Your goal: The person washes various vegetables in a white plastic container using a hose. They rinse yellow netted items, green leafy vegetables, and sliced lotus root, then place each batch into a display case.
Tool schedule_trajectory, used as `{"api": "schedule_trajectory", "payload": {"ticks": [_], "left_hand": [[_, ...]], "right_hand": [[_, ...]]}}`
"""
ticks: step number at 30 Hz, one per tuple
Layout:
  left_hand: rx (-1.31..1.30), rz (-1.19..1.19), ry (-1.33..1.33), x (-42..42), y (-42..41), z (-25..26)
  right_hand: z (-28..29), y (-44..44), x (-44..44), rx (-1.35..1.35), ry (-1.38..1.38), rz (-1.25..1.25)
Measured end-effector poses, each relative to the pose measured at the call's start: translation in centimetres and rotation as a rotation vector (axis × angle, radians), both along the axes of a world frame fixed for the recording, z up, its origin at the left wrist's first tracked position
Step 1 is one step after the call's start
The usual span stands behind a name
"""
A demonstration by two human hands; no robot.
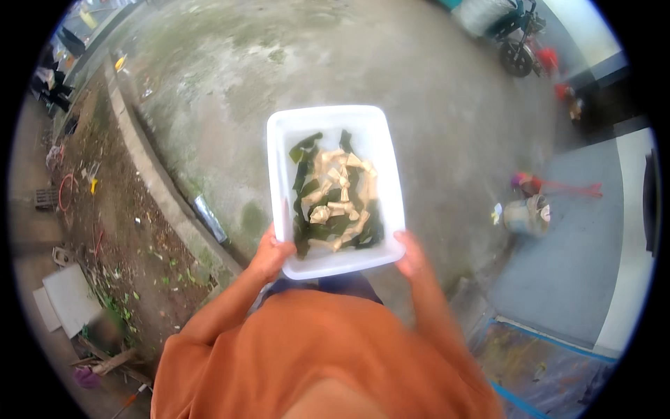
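Note:
A white rectangular plastic tub (392,173) is held out in front of my body. My left hand (273,255) grips its near left side, thumb over the rim. On the opposite side, my right hand (411,255) holds the rim near the lower right corner. Inside lie dark green strips (335,229), which look like kelp, in what seems to be some liquid. Several pale tan, knotted or folded strips (344,180) rest among and over them; I cannot tell their material. The fingers under the tub are hidden.
Wet concrete ground (220,68) spreads ahead. A low concrete curb (152,178) borders a dirt patch with litter on the left. At right stand a bucket (523,216) and a red-handled item (568,187) by a wall. A wheeled vehicle (515,57) is at upper right.

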State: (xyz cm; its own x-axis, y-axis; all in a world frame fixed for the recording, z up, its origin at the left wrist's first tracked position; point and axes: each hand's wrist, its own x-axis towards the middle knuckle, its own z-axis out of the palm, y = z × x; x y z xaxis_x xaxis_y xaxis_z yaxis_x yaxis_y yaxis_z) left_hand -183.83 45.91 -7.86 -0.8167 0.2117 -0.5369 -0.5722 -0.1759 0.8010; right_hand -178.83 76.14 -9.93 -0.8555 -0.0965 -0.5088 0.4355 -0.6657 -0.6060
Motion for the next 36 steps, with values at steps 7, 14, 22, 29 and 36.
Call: {"api": "schedule_trajectory", "payload": {"ticks": [7,14,22,29,36], "left_hand": [[-0.004,-0.108,-0.086,-11.6,1.9,1.0],[-0.053,-0.283,0.054,-28.1,4.7,0.8],[-0.038,-0.449,0.019,-45.1,8.3,2.9],[-0.142,-0.583,0.128,-56.3,11.2,1.9],[-0.107,-0.411,0.032,-67.4,13.3,1.1]], "right_hand": [[3.0,3.2,-13.0,0.107,-0.04,0.133],[1.9,4.7,-26.1,0.156,-0.106,0.026],[4.4,7.2,-38.8,0.397,-0.206,-0.052],[2.1,9.8,-48.4,0.34,-0.134,-0.145],[2.4,12.1,-61.3,0.305,-0.157,-0.104]]}}
